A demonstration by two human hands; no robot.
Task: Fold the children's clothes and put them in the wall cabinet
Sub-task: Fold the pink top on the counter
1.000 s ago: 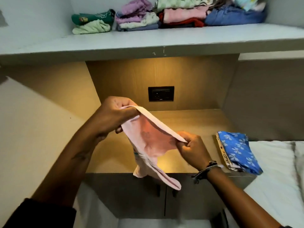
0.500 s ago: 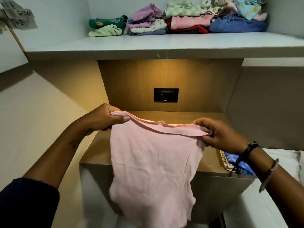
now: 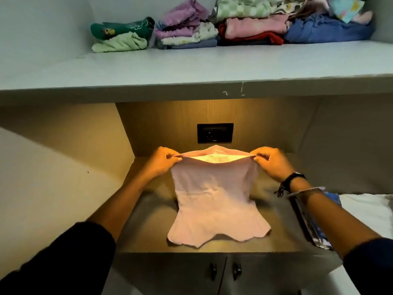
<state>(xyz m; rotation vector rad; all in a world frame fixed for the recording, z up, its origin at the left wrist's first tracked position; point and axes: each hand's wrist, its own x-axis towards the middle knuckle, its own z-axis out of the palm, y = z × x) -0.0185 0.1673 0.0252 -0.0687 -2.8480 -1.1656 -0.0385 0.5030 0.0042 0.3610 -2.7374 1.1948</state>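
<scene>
A small pink garment (image 3: pixel 214 201) is stretched between both hands over the lit wooden countertop (image 3: pixel 144 235). Its lower hem rests spread on the wood, while its top edge is lifted. My left hand (image 3: pixel 161 160) pinches the top left corner and my right hand (image 3: pixel 272 160) pinches the top right corner. Above, a pale shelf (image 3: pixel 191 67) of the wall cabinet carries stacks of folded children's clothes (image 3: pixel 253 28) along its back.
A blue flower-print cloth (image 3: pixel 314 226) lies at the counter's right edge, partly under my right forearm. White bedding (image 3: pixel 368 211) is at right. A black wall socket (image 3: pixel 215 133) sits in the back panel. Two cabinet door knobs (image 3: pixel 224 271) are below the counter.
The pink garment went from bunched, to hanging spread in the air, to lowered with its hem on the counter. Both hands moved forward and apart, holding the top corners.
</scene>
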